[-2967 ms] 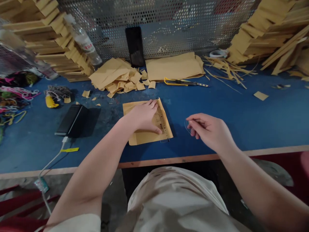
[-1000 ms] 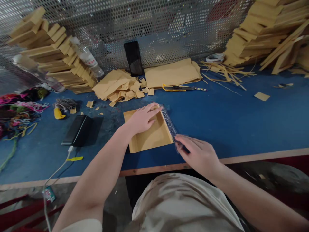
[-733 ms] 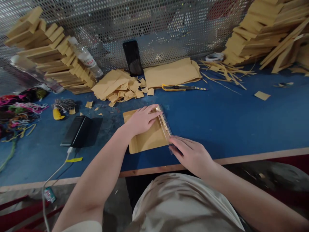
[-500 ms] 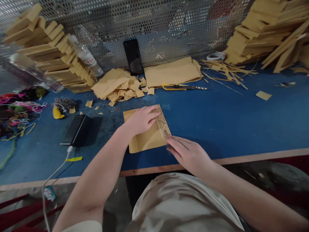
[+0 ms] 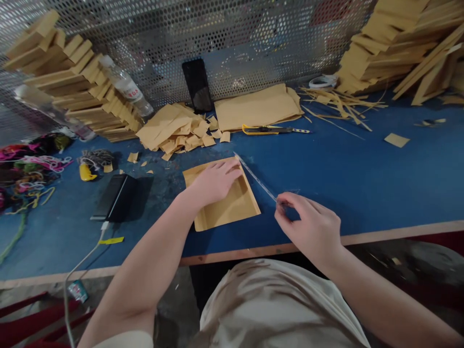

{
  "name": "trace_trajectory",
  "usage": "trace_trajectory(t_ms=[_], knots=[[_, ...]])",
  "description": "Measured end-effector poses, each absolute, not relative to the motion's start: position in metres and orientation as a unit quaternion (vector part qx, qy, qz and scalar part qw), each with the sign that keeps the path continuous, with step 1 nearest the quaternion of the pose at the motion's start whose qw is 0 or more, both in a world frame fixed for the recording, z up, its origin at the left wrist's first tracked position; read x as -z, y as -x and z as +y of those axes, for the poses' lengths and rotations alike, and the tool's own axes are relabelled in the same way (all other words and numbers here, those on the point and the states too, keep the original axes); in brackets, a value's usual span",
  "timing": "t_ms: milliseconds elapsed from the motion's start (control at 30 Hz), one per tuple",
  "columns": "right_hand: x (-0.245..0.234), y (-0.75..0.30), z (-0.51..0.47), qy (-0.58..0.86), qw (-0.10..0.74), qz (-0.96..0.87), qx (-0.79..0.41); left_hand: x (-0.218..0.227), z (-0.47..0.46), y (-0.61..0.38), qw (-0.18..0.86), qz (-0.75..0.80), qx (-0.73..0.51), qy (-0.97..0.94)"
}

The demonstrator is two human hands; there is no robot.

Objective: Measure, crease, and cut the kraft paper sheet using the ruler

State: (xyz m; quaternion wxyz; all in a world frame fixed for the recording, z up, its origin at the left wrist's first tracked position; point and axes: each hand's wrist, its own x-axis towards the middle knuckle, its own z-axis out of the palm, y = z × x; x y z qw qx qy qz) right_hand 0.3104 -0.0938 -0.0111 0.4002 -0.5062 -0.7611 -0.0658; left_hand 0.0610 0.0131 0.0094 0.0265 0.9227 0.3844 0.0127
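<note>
A brown kraft-paper piece with creased edges lies on the blue table in front of me. My left hand rests flat across its upper part, fingers stretched towards the right edge. To the right of the paper, my right hand pinches the near end of a clear plastic ruler between thumb and fingers. The ruler is tilted up on edge, and its far end reaches the paper's upper right corner, close to my left fingertips. Part of the ruler is hidden by my right fingers.
Behind the paper are a yellow utility knife, a paper stack, paper scraps and a phone. Folded paper piles and a bottle stand left. A black box-shaped device has a cable. Paper strips lie right.
My right hand has moved right and lifted the ruler's near end off the paper, turning it on edge. My left hand stays on the paper with its fingers slightly shifted.
</note>
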Motion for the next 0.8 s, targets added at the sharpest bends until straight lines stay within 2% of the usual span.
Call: trace_trajectory(t_ms=[433, 800], knots=[[0.012, -0.314, -0.091, 0.541, 0.425, -0.721, -0.077, -0.010, 0.012, -0.069, 0.014, 0.361, 0.044, -0.931], [0.014, -0.305, -0.092, 0.481, 0.408, -0.773, -0.069, -0.003, 0.014, -0.066, 0.018, 0.372, 0.016, -0.928]])
